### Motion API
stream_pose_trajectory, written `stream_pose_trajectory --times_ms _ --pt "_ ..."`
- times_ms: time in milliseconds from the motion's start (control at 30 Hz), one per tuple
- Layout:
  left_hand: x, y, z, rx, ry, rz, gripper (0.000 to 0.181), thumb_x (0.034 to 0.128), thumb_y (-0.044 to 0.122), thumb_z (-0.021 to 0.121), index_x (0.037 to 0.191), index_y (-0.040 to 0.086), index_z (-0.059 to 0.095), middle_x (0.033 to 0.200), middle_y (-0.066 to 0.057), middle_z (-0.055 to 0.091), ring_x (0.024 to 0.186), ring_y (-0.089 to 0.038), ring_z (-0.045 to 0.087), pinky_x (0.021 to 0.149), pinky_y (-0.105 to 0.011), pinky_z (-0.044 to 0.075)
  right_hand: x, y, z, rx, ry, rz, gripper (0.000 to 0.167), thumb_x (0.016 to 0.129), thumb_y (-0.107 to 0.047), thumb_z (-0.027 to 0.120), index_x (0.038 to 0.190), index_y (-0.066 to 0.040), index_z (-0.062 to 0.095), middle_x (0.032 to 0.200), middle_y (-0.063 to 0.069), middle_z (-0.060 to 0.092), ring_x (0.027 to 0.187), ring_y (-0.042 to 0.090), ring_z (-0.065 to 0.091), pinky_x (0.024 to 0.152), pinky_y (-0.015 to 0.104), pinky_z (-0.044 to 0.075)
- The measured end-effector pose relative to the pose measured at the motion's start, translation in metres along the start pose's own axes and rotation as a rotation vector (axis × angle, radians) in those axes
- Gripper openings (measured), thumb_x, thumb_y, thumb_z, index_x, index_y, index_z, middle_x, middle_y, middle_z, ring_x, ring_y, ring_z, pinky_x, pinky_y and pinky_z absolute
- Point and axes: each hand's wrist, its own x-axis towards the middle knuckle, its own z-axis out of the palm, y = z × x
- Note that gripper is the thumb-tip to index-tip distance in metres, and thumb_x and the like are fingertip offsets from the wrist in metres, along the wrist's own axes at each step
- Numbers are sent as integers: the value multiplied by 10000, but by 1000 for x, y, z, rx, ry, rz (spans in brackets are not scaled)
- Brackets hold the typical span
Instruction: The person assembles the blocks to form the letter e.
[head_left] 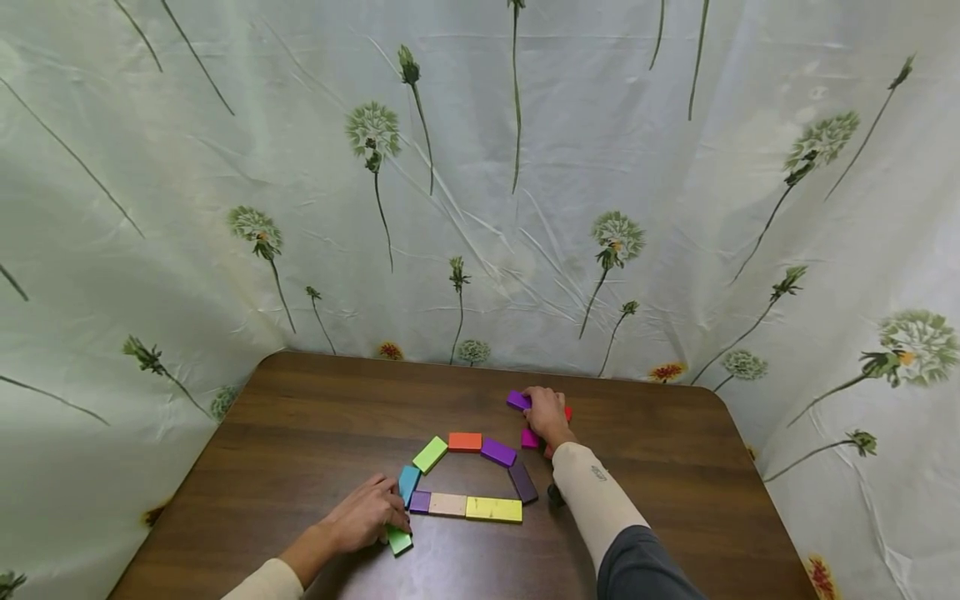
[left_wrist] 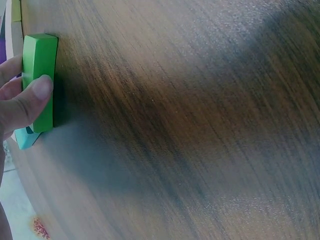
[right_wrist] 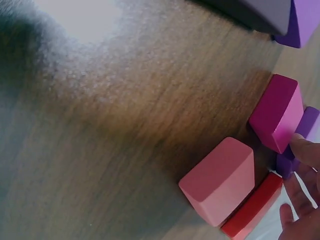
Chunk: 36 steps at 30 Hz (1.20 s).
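My left hand [head_left: 367, 512] pinches a green block [head_left: 400, 540] near the left end of a row of blocks. In the left wrist view the thumb of this hand [left_wrist: 20, 107] presses on the long side of the green block [left_wrist: 45, 60]. Farther back, my right hand [head_left: 549, 412] has its fingers at a purple block [head_left: 517, 401]. The right wrist view shows the fingers of that hand [right_wrist: 305, 200] around one part of the purple block [right_wrist: 307, 120], beside a magenta block [right_wrist: 275, 112]. Pink [right_wrist: 220, 180] and red [right_wrist: 252, 207] blocks lie close by.
An arch of blue [head_left: 408, 483], light green [head_left: 431, 454], orange [head_left: 465, 442], purple [head_left: 498, 452] and dark [head_left: 522, 482] blocks stands over a row of purple, beige [head_left: 447, 504] and yellow [head_left: 493, 509] blocks. A small dark object [head_left: 555, 496] lies by my right sleeve. Floral curtain [head_left: 480, 208] behind the table.
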Motion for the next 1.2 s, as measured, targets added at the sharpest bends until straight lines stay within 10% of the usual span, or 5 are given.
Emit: stream_pose_trajectory --times_ms 400,1200 --pt "1 0 -3 8 4 19 391 515 70 814 843 281 773 807 196 646 791 -100 457 700 -239 309 -16 -13 -22 133 25 -63 308 827 -16 710 1132 9 667 1124 164 660 1076 346 583 932 462 445" --pt "1 -1 0 21 -11 22 383 514 47 813 823 269 772 804 179 658 790 -108 469 675 -237 310 -121 -48 -15 237 -102 -273 329 820 -77 727 1137 -14 668 1102 122 634 1072 312 565 951 482 417"
